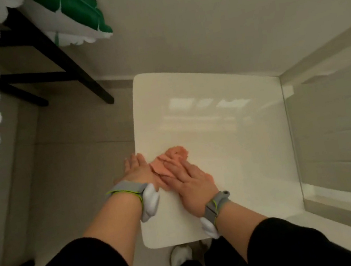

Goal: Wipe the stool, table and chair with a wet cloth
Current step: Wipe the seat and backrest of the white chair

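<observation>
My right grip point(188, 177): released, flat, pressing the pink cloth point(176, 153) beneath
My left grip point(139, 169): released, flat on desk point(226, 129) edge beside it

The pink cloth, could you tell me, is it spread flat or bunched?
Bunched: the cloth lies in rumpled folds under the right hand.

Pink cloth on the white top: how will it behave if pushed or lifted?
Probably floppy: the cloth lies bunched in folds ahead of the right hand pressing it. It likely glides easily, since the table top looks glossy. Pushed by one edge, it would probably crumple rather than slide whole.
</observation>
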{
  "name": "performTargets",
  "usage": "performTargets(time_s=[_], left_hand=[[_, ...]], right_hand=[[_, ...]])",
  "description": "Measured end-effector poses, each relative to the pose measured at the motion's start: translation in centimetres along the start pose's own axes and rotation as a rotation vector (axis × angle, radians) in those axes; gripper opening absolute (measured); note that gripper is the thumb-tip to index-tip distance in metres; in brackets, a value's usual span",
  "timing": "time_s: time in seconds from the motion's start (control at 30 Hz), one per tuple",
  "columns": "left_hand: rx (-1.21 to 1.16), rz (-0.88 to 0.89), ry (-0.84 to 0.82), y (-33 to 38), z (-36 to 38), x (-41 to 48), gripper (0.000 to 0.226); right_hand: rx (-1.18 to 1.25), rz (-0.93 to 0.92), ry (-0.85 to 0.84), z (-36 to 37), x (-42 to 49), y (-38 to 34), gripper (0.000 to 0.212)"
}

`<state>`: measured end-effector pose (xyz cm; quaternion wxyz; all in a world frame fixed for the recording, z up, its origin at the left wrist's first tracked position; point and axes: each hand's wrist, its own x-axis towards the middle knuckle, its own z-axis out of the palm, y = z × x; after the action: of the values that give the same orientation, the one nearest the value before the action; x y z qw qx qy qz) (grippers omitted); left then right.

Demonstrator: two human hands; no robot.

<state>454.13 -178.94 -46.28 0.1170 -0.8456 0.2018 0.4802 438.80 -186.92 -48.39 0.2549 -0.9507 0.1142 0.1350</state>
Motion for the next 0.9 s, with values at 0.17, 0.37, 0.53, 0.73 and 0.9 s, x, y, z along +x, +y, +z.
performTargets(time_s=[0.17,0.37,0.53,0.73,0.9], left_hand=[[0.066,0.001,-0.023,0.6,-0.4,-0.6,0.083],[-0.229,0.038,0.078,-1.0,1.2,-0.7,0.076],[-0.7,-0.035,0.166,-2.6,5.9,-2.2,0.073],[-0.82,-0.107,0.395,-3.8,7.9,-4.2,0.064],[-0.793,-0.118,0.378,-4.7,8.4,-5.2,0.068]], right_hand=[[-0.09,0.225,0.081,-0.5,-5.6,9.0,0.063],[-0.021,0.834,0.237,-0.8,-8.8,11.9,0.064],[0.099,0.929,0.267,1.8,-3.6,2.7,0.065],[0.119,0.175,0.013,7.0,-2.2,-8.9,0.063],[-0.009,-0.274,-0.155,5.9,-6.2,-3.4,0.052]])
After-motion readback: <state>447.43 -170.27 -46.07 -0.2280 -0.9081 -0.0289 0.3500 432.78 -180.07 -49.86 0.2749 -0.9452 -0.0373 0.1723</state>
